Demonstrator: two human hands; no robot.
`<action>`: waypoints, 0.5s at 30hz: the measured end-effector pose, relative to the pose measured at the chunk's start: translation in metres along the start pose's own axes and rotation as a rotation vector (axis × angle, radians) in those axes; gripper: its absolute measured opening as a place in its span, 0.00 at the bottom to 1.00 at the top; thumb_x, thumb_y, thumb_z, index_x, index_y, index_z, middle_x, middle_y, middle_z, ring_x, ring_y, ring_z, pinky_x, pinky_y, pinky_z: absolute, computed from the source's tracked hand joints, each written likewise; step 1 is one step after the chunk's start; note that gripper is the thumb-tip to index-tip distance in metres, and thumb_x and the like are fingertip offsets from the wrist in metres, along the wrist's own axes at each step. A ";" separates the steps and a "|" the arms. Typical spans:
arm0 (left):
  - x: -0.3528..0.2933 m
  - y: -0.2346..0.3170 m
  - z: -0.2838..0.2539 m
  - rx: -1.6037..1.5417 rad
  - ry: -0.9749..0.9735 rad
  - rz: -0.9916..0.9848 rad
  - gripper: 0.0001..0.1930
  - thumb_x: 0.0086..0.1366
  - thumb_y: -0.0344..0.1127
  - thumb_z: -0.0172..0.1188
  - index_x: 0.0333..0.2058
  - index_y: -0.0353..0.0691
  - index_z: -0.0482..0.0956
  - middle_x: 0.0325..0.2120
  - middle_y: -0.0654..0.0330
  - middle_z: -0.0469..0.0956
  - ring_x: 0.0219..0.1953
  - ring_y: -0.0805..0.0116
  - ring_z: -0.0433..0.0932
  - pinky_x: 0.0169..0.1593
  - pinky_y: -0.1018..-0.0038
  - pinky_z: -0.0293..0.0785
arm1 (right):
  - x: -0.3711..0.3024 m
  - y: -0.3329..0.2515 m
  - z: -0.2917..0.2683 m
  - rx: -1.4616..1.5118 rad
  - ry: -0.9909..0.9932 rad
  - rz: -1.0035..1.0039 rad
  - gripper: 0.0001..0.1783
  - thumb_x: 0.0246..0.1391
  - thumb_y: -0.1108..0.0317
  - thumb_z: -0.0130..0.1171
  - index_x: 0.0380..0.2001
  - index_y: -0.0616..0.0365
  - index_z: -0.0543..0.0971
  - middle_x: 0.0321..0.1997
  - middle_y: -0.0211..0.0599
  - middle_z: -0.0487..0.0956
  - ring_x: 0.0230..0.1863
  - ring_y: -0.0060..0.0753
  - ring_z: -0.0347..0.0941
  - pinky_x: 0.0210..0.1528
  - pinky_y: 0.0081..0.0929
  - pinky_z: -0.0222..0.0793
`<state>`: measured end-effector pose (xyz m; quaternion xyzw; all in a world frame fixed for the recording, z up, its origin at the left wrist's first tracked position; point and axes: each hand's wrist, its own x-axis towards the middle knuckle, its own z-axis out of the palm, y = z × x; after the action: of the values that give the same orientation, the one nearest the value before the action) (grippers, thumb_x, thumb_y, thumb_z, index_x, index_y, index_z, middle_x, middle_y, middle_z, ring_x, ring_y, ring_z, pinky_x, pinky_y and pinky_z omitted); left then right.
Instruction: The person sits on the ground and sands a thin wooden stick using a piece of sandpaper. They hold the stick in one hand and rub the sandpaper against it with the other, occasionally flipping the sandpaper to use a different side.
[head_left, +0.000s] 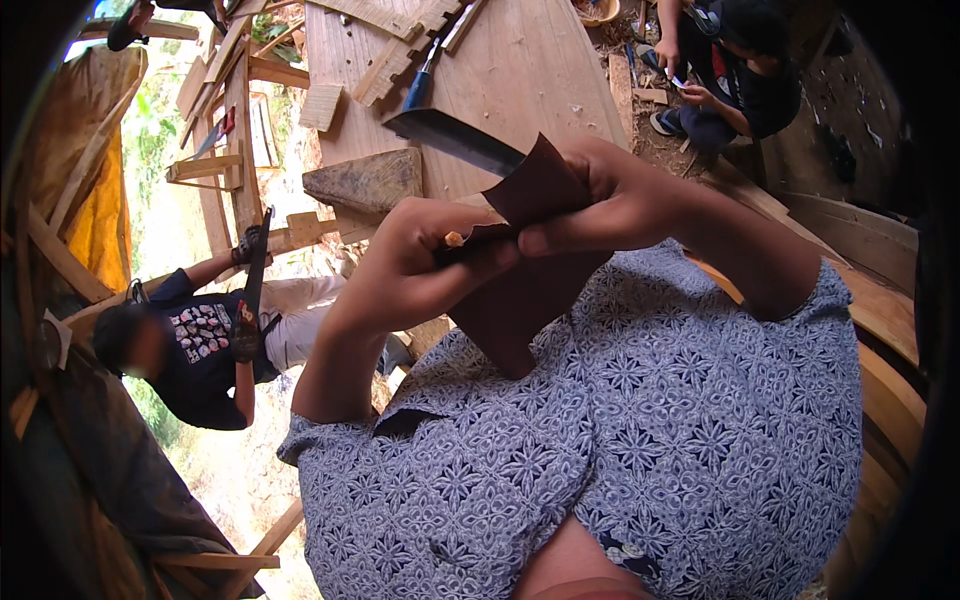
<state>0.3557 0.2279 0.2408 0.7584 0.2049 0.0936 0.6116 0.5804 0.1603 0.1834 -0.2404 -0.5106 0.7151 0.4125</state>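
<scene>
My left hand (425,262) grips the handle end of a tool with a dark flat metal blade (455,138) that points away toward the wooden planks. My right hand (600,205) pinches a dark brown sheet of sandpaper (515,290) folded around the blade near the handle. The sheet hangs down in front of my blue patterned shirt (600,440). Both hands are raised close to my chest and touch each other around the tool.
A broad wooden plank surface (520,70) lies ahead, with a grey sharpening stone (368,180) and a blue-handled tool (420,85) on it. A person in a dark shirt (200,350) works at lower left holding a long tool. Another person (735,75) crouches at upper right.
</scene>
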 end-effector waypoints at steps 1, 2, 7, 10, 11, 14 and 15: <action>-0.001 0.000 0.001 -0.047 0.013 -0.026 0.05 0.65 0.24 0.60 0.38 0.30 0.81 0.27 0.65 0.82 0.32 0.81 0.78 0.36 0.80 0.75 | 0.000 0.003 0.002 0.014 0.033 0.015 0.11 0.60 0.67 0.65 0.42 0.61 0.79 0.36 0.28 0.82 0.39 0.16 0.76 0.42 0.21 0.73; -0.002 -0.001 0.003 -0.093 0.026 -0.052 0.05 0.66 0.25 0.59 0.38 0.30 0.81 0.27 0.65 0.82 0.32 0.81 0.78 0.36 0.80 0.74 | -0.001 0.006 0.003 0.027 0.067 0.031 0.10 0.60 0.68 0.65 0.42 0.60 0.79 0.36 0.26 0.81 0.39 0.13 0.75 0.42 0.20 0.71; -0.007 -0.009 0.003 -0.237 0.093 -0.182 0.07 0.68 0.29 0.59 0.39 0.31 0.82 0.28 0.66 0.82 0.32 0.82 0.77 0.36 0.81 0.74 | 0.000 0.016 0.018 0.060 0.239 -0.063 0.11 0.62 0.63 0.63 0.41 0.60 0.79 0.35 0.26 0.81 0.37 0.14 0.76 0.40 0.19 0.72; -0.006 -0.017 0.015 -0.317 0.208 -0.176 0.08 0.69 0.30 0.59 0.40 0.32 0.82 0.29 0.66 0.82 0.33 0.82 0.77 0.37 0.81 0.74 | -0.001 0.021 0.022 0.127 0.341 -0.023 0.10 0.62 0.63 0.63 0.38 0.58 0.79 0.32 0.23 0.80 0.36 0.11 0.74 0.36 0.16 0.71; -0.008 -0.022 0.021 -0.329 0.243 -0.172 0.08 0.69 0.31 0.59 0.40 0.32 0.82 0.29 0.66 0.82 0.33 0.82 0.77 0.38 0.81 0.74 | 0.000 0.024 0.022 0.123 0.360 -0.029 0.10 0.62 0.62 0.63 0.37 0.58 0.79 0.32 0.22 0.79 0.35 0.10 0.73 0.35 0.16 0.70; -0.010 -0.025 0.022 -0.365 0.220 -0.206 0.08 0.69 0.31 0.60 0.40 0.32 0.82 0.30 0.67 0.82 0.34 0.82 0.77 0.39 0.81 0.74 | -0.002 0.036 0.019 0.065 0.357 -0.032 0.11 0.62 0.61 0.64 0.38 0.58 0.79 0.32 0.23 0.80 0.34 0.10 0.73 0.33 0.15 0.69; -0.010 -0.024 0.020 -0.376 0.192 -0.224 0.08 0.69 0.30 0.60 0.40 0.31 0.82 0.30 0.67 0.82 0.34 0.82 0.77 0.39 0.81 0.74 | -0.003 0.039 0.015 0.038 0.344 -0.030 0.12 0.61 0.60 0.64 0.38 0.58 0.79 0.33 0.23 0.80 0.35 0.10 0.74 0.33 0.14 0.70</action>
<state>0.3498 0.2095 0.2141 0.5913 0.3239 0.1333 0.7265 0.5572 0.1440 0.1530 -0.3440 -0.4224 0.6666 0.5089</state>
